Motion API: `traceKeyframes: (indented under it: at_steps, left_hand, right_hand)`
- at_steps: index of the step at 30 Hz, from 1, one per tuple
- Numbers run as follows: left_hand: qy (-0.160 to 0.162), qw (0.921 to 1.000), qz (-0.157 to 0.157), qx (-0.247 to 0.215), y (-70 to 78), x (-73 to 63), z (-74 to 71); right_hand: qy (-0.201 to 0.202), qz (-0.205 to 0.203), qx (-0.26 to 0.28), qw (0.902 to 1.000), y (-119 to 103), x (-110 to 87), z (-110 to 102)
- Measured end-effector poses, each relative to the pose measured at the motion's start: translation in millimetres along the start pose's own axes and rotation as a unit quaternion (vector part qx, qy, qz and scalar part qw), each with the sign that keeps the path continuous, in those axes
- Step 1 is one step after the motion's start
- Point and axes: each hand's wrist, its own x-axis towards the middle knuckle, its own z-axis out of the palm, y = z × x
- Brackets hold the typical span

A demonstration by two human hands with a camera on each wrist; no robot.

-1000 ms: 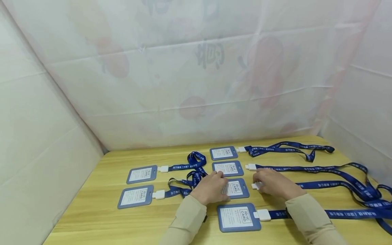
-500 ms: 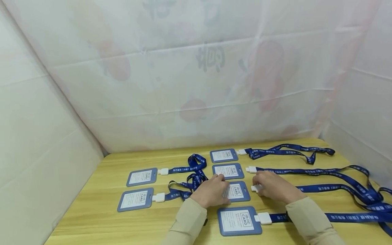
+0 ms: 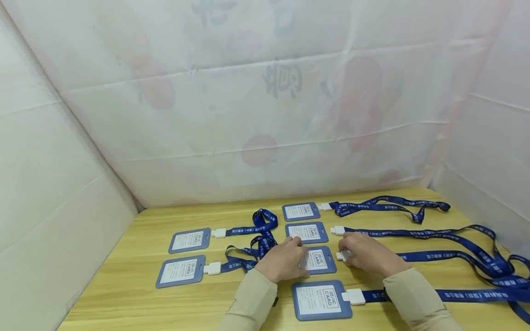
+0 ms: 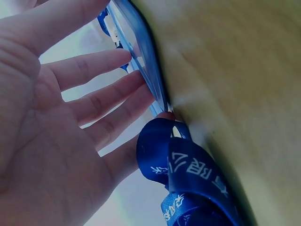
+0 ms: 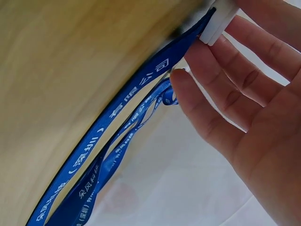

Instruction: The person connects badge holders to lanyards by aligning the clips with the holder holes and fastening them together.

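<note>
Hands (image 4: 61, 122) (image 5: 268, 132) on card holder (image 3: 319, 260) and clip (image 5: 218, 23) show palms (wrist views only).

I am working in a booth-like enclosure (image 3: 232, 115). Creased white sheets (image 3: 314, 170) are walling in my yellow wood-grain tabletop (image 3: 120, 294).

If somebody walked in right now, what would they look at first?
Probably the left hand gripping a blue card holder, with the right hand pinching a white clip just beside it. Next, perhaps, the dark blue lanyards trailing across the right side of the yellow table.
</note>
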Motion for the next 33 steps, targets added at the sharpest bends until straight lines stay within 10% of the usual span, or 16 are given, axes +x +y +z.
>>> traceKeyframes:
  at_steps: [33]
  left_hand:
    - [0.014,0.9998,0.008,-0.008,-1.3,-1.3,1.7]
  right_hand:
    - [0.004,-0.014,-0.026,0.9995,-6.0,1.0,0.5]
